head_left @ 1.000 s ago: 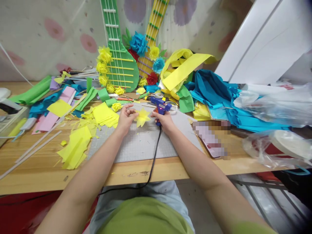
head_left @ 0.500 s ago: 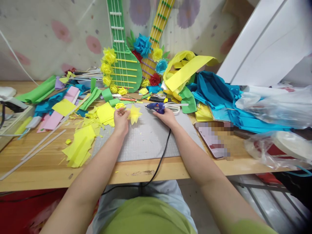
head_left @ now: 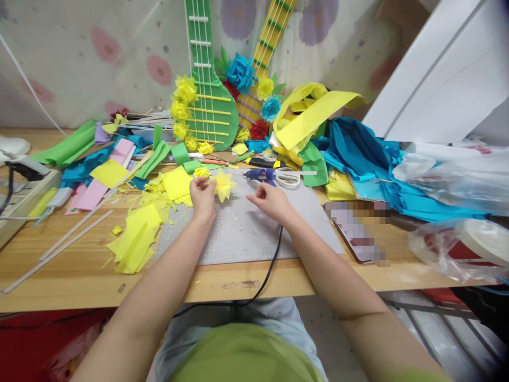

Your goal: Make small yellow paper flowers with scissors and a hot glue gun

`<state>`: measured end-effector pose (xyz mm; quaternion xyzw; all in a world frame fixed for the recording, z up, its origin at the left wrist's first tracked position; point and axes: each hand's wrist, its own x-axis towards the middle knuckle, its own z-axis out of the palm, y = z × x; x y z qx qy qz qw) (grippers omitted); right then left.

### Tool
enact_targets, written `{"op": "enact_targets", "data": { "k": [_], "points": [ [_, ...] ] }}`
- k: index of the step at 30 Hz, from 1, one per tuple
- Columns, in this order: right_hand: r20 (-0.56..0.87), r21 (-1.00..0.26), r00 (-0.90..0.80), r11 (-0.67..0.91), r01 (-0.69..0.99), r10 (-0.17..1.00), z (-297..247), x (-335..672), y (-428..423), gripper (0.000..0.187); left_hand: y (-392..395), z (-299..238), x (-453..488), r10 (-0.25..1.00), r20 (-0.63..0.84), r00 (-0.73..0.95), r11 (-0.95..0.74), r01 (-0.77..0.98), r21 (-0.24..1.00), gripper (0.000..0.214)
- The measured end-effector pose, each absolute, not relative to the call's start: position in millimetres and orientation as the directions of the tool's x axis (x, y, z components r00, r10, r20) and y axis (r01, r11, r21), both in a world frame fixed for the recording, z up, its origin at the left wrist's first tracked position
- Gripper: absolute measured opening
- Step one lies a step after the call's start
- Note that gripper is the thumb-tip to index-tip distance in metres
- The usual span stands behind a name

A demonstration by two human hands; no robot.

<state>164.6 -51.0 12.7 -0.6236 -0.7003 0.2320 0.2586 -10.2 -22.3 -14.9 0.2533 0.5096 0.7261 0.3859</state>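
My left hand (head_left: 203,199) is closed, its fingertips pinching a yellow paper flower (head_left: 224,185) with pointed petals, held above the grey cutting mat (head_left: 234,241). Just behind those fingers lies a small yellow paper rose (head_left: 202,172). A blue glue gun (head_left: 260,175) rests at the back of the mat, its black cord (head_left: 274,260) running down over the table edge. In front of the gun and apart from it is my right hand (head_left: 274,203), fingers curled together with nothing visible in them. White-handled scissors (head_left: 288,179) lie beside the gun.
Yellow paper squares (head_left: 137,239) and scraps lie left of the mat. A green paper instrument (head_left: 217,119) and a yellow one (head_left: 264,48) lean at the back. Blue crepe paper (head_left: 358,148) and a phone (head_left: 353,233) are on the right. Two pale strips (head_left: 59,254) lie left.
My right hand has let go of the glue gun and drawn back toward me. The left hand keeps its hold on the flower. The whole view has shifted slightly.
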Motion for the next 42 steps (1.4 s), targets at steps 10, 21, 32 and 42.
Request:
{"op": "enact_targets", "data": {
  "k": [10, 21, 32, 42],
  "points": [
    [-0.035, -0.988, -0.102, -0.019, 0.152, 0.994, -15, 140, -25, 0.034, -34, -10, 3, 0.950, -0.135, -0.282, 0.036, -0.331, 0.943, 0.038],
    [0.522, -0.558, -0.249, 0.548, 0.623, 0.816, -5, 144, -48, 0.034, -38, 4, -9, 0.971, -0.238, -0.037, 0.226, -0.201, 0.953, 0.025],
    [0.542, -0.221, -0.557, 0.746, 0.629, 0.630, -8, 137, -47, 0.012, -38, 7, -7, 0.946, -0.318, -0.060, 0.286, -0.310, 0.907, 0.018],
    [0.483, -0.666, -0.151, 0.474, 0.576, 0.862, -16, 137, -48, 0.008, -39, 8, -9, 0.943, -0.328, 0.059, 0.329, -0.317, 0.890, 0.014]
  ]
}}
